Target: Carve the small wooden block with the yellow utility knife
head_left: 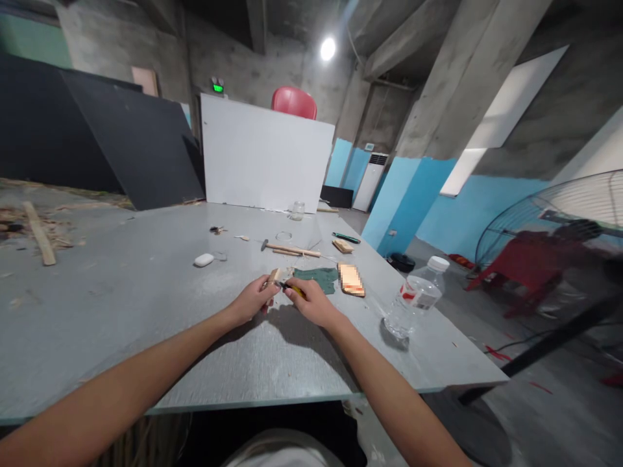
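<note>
Grey table (121, 305) in a bare concrete room w/ blue-painted lower walls; white board (265, 152) stands at the far edge, black panels lean at left, ceiling lamp on. Wood scraps (39, 233) lie far left on the top. Both hands meet mid-table: left hand (253, 299) is clamped on a small wood piece (274, 277), right hand (311, 301) grips a yellow-handled tool (292, 288) w/ its tip at the wood. Just behind them lies a green cloth (318, 279), beside it a blurred flat item. Further back: hammer (287, 248), white case (203, 260), glass jar (297, 209), green pen (346, 238). Plastic bottle (413, 299) stands near the right edge, fan (559, 220) beyond it. Nothing blocks the hands.
</note>
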{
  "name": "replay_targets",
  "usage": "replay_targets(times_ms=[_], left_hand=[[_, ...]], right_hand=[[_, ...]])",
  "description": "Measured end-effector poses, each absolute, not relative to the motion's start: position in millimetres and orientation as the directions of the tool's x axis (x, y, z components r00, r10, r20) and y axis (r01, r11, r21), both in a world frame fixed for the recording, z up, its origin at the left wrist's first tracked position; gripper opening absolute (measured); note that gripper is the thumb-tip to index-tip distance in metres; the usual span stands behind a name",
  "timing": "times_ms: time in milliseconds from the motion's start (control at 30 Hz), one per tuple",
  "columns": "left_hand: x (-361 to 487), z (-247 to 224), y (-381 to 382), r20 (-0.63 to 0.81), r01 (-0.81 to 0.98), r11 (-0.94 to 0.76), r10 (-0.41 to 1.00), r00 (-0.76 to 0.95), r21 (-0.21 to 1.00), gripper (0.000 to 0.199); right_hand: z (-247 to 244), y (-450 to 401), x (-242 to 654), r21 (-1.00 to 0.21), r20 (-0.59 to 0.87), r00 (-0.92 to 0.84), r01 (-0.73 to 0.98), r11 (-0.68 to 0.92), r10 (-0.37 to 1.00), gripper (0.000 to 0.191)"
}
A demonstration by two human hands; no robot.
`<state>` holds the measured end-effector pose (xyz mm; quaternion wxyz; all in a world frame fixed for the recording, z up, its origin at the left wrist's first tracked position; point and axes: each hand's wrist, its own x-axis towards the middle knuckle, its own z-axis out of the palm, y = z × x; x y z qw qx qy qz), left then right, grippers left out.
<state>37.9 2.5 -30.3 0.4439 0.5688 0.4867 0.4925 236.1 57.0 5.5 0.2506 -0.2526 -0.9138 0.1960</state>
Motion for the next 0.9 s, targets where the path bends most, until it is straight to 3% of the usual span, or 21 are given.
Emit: replay_targets(times_ms=[200,433,900], left_hand=[[35,-33,2,0.151,0.141,-0.160,0.986,0.073,0.977,0.034],[26,-28,-1,0.193,0.297,-0.199,0.980,0.051,0.934,0.037],[28,-15,-2,0.214,0.314,-0.199,0.977,-0.016,0.928,0.031]], right_hand=[[6,58,237,-0.509,0.338,-0.771,0.333,0.794,0.540,0.033],[7,54,233,-0.467,0.407,-0.673,0.429,0.774,0.618,0.029],[7,44,222,-0.386,0.537,-0.500,0.571,0.725,0.680,0.028]])
